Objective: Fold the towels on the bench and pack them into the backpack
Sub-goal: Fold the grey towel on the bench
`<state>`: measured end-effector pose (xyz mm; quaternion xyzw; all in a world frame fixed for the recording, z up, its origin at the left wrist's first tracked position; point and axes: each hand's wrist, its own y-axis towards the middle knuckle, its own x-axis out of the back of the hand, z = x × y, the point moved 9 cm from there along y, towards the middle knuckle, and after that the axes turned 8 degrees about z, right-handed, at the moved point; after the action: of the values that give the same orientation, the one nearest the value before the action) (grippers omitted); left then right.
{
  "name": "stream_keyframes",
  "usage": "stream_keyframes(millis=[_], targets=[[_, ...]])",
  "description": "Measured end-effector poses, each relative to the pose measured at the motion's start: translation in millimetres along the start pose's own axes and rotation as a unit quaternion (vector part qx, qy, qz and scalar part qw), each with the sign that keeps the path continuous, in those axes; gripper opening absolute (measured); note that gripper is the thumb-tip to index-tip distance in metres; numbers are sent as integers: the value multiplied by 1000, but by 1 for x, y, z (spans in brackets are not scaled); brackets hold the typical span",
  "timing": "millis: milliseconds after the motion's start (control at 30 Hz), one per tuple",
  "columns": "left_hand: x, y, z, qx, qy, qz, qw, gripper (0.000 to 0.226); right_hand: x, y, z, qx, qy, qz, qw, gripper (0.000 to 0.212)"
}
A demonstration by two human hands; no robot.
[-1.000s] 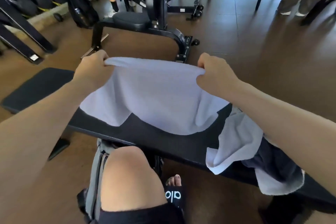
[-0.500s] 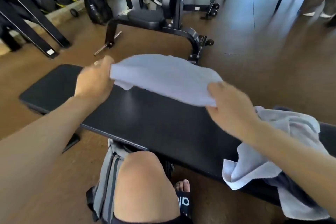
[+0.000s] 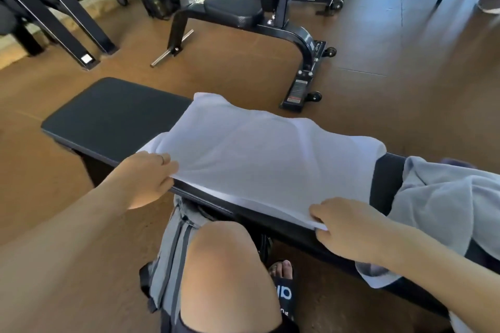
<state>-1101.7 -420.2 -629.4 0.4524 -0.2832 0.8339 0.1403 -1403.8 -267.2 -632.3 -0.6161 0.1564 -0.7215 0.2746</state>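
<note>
Fingers of the left hand (image 3: 147,180) and right hand (image 3: 345,227) pinch the white terry towel's (image 3: 259,159) near corners at the black padded bench's (image 3: 113,116) near edge, mid-fold; next, likely halving it again before packing into the grey backpack (image 3: 173,246).

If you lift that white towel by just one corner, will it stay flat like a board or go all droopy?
Probably droopy. The white towel already sags and ripples over the bench, so it looks soft, not stiff. The left hand and right hand each pinch a near corner, which suggests it needs two holds to stay spread. It likely weighs little.
</note>
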Motion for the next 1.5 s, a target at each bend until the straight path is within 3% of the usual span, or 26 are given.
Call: stream_keyframes(millis=[133,233,333,400,467,533,600,700,900,967,1067,1200,1300,1433,1500], targets=[[5,-18,1,-22,-121,57,991,9,5,-7,7,-9,-11,137,990,26],[22,-15,14,12,-275,41,960,18,30,0,24,12,-34,173,984,39],[31,7,33,72,-394,-20,916,43,67,41,40,28,42,49,997,37],[23,24,39,112,-393,-17,912,51,86,72,54,52,91,-64,992,43],[8,36,52,194,-392,-9,899,50,94,99,74,91,52,-138,985,53],[-11,38,69,289,-417,14,862,44,90,122,96,108,2,-161,981,59],[-24,41,81,320,-418,38,850,35,74,147,109,91,-12,-150,984,61],[-35,45,93,295,-437,50,849,22,48,166,117,63,-11,-188,980,62],[-30,49,90,213,-400,90,887,28,45,167,113,56,-8,-236,970,62],[-29,45,105,254,-383,57,886,26,46,167,113,55,-9,-240,969,63],[-44,27,135,349,-376,32,858,22,46,166,113,56,-6,-245,968,62],[-48,27,138,358,-375,12,855,22,47,167,114,60,-3,-242,968,63],[-30,53,123,288,-408,-41,865,37,46,168,114,61,-6,-234,970,63],[-6,97,86,161,-339,-52,925,50,47,167,114,59,-8,-238,969,64],[-1,115,66,124,-324,-41,937,52,46,168,114,60,-8,-237,970,64]])
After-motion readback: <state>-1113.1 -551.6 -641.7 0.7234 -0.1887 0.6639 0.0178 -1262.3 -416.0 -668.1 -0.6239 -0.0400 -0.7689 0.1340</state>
